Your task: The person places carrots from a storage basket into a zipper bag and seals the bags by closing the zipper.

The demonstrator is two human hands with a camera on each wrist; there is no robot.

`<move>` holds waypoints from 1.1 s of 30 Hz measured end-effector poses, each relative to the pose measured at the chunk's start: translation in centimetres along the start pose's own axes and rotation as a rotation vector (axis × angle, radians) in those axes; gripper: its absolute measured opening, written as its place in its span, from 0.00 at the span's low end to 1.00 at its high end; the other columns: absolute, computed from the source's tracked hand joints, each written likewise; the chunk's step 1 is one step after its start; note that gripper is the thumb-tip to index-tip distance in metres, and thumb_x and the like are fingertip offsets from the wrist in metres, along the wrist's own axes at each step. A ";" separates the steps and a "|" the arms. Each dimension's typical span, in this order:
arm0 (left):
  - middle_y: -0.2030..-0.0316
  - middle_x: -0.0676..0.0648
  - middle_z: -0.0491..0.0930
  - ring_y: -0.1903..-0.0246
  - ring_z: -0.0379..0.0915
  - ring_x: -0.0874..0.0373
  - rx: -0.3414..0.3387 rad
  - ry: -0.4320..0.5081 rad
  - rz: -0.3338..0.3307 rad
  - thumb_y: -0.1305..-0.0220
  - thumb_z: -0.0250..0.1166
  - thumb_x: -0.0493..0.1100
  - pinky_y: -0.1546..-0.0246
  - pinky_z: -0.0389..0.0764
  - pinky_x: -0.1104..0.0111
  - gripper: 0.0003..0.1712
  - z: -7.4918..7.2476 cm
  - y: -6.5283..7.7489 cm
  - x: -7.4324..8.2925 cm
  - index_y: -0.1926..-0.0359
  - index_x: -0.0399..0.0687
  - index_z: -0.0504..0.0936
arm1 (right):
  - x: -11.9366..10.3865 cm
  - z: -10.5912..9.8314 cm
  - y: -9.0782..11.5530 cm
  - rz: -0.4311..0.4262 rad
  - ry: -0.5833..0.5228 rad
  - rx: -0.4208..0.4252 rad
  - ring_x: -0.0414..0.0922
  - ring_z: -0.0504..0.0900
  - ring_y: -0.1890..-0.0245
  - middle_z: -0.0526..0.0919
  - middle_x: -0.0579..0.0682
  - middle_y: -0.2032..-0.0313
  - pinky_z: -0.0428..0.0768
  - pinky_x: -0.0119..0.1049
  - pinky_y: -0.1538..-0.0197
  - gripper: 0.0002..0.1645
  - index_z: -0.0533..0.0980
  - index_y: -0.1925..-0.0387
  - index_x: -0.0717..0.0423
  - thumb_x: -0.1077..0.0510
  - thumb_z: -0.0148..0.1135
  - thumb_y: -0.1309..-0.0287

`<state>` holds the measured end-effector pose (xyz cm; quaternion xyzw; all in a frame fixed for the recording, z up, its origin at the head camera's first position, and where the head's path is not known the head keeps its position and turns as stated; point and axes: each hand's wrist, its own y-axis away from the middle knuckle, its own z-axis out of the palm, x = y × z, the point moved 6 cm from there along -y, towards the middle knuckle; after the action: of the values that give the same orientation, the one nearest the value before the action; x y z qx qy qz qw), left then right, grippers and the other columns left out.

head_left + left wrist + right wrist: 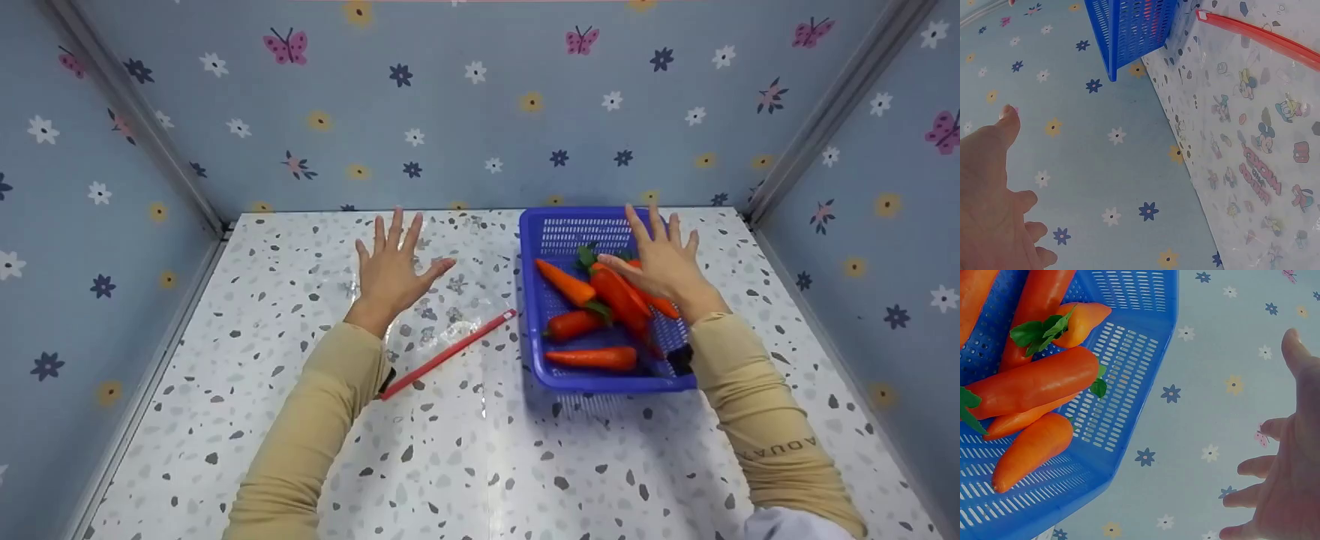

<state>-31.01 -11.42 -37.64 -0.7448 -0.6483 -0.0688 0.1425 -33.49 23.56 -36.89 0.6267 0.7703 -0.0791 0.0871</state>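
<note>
My left hand [392, 274] is held with fingers spread above a clear zip bag [1258, 152] that lies flat. Cartoon figures are printed on the bag, and a red zip strip [450, 352] runs along its edge. My right hand [664, 262], fingers also spread, hovers over the right side of a blue plastic basket [531, 300]. Inside the basket lie several carrots [592, 358] with green leafy tops, orange to red in colour; the hand partly hides some in the head view. Neither hand holds anything.
The white speckled table [450, 465] is bounded by pale blue flowered walls [480, 112] at the back and both sides. The basket stands near the back wall, right of the bag.
</note>
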 end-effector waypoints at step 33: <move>0.48 0.38 0.70 0.60 0.74 0.44 0.105 0.069 0.153 0.42 0.60 0.51 0.62 0.77 0.55 0.33 1.7 3.4 0.7 0.40 0.39 0.65 | -2.4 0.4 3.3 -0.176 -0.044 0.042 0.63 0.63 0.45 0.64 0.66 0.43 0.59 0.62 0.45 0.45 0.54 0.35 0.58 0.31 0.40 0.44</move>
<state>-27.73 -10.69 -39.43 -0.7807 -0.5871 -0.0494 0.2085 -29.73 21.86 -36.81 0.5564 0.8185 -0.1163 0.0838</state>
